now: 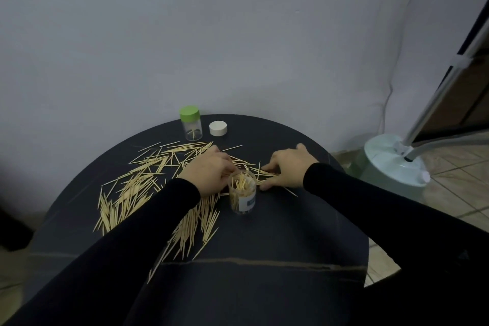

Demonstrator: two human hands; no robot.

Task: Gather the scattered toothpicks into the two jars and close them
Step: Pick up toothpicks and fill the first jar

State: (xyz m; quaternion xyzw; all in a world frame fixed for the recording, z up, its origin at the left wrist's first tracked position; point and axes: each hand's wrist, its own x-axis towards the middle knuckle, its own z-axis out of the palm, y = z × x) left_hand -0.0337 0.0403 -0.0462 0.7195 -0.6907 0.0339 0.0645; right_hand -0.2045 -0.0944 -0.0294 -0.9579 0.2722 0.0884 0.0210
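Many toothpicks (137, 188) lie scattered over the left and middle of a dark round table (277, 241). An open clear jar (242, 193) with a label stands in the middle, partly filled with toothpicks. My left hand (209, 171) is just left of the jar, fingers curled over toothpicks beside its rim. My right hand (287, 167) is just right of it, fingers bent down onto a small bunch of toothpicks (267, 173) on the table. At the back stands a second clear jar (191, 124) with a green lid on, a few toothpicks inside. A loose white lid (218, 128) lies beside it.
A pale wall rises close behind the table. To the right, on a tiled floor, stands a round pale stand base (391, 161) with a slanted metal pole (444, 82). The table's near right part holds no toothpicks.
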